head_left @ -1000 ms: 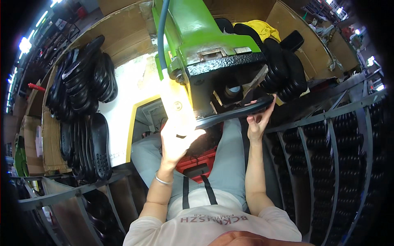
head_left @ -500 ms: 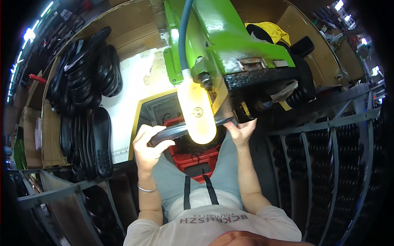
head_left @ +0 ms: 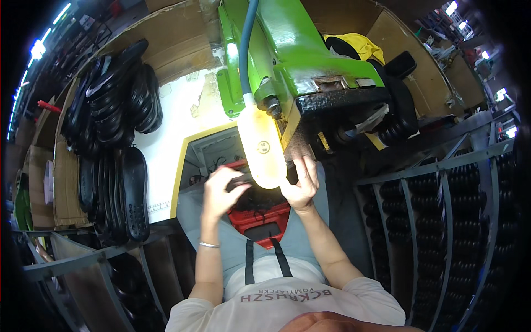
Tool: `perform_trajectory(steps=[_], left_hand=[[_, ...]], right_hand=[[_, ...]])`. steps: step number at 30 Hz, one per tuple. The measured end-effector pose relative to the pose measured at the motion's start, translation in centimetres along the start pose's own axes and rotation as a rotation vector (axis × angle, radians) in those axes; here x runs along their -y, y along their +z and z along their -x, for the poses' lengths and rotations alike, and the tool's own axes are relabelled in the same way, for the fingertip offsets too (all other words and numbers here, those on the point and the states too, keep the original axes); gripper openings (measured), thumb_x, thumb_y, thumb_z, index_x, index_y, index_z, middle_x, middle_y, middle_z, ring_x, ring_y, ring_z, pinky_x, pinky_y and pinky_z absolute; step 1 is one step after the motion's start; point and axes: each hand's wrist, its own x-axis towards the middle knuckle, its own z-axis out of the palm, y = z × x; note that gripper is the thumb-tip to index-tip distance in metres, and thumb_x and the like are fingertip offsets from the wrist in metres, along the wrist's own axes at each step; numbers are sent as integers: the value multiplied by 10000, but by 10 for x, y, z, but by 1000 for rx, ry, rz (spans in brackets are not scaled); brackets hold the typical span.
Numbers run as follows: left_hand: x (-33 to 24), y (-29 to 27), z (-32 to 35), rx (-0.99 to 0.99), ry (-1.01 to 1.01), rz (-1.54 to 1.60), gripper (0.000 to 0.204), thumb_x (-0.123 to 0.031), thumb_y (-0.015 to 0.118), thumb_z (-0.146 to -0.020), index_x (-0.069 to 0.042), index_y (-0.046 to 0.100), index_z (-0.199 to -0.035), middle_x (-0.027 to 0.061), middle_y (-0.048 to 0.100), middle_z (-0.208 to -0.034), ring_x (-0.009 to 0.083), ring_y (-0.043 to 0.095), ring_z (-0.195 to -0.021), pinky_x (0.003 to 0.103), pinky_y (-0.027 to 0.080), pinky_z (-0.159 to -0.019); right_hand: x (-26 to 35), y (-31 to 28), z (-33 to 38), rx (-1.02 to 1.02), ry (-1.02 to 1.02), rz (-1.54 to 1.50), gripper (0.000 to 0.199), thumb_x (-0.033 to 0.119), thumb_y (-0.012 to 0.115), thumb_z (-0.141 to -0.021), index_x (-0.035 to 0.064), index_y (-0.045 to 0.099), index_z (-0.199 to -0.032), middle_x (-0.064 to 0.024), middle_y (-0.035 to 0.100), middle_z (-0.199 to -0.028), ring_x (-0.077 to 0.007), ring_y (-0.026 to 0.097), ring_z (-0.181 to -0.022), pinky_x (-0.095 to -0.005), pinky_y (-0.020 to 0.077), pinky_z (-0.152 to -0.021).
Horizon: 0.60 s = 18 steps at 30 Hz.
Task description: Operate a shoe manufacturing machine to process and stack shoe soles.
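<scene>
A black shoe sole (head_left: pixel 241 180) spans the gap between my hands, its middle hidden behind a glowing lamp (head_left: pixel 263 146). My left hand (head_left: pixel 221 192) pinches its left end, thumb below and fingers above. My right hand (head_left: pixel 301 183) is closed at the other end, just right of the lamp, with the fingers pointing up under the head of a green machine (head_left: pixel 326 66). What lies inside the right hand's grip is mostly hidden by the lamp and the fingers.
Black soles (head_left: pixel 135 191) stand in a row on the white table (head_left: pixel 180 105) at left, with more piled behind. A red basket (head_left: pixel 260 227) sits between my legs. Racks of black soles (head_left: pixel 426 221) stand at right; another metal rack (head_left: pixel 83 263) is at left.
Both hands have drawn closer together around the lamp. The right hand has moved left, away from under the machine head, and the sole now shows much less.
</scene>
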Motion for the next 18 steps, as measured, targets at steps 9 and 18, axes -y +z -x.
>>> perform_trajectory(steps=[9,18], left_hand=[[-12,81,-6,-142,27,294,346,15,771,-727,0,630,-1042,81,670,-949,183,647,-884,303,527,-786],[-6,140,16,-417,-238,882,342,11,787,-737,36,618,-1034,78,659,-967,162,626,-869,302,508,-818]], right_hand=[[-32,-3,48,7,384,-249,574,41,787,-726,0,565,-1254,-165,562,-1249,-298,560,-1125,-382,465,-938],[-75,-6,146,-39,1549,-1425,653,223,653,-894,257,289,-1435,-61,473,-1324,-281,469,-1231,-544,474,-923]])
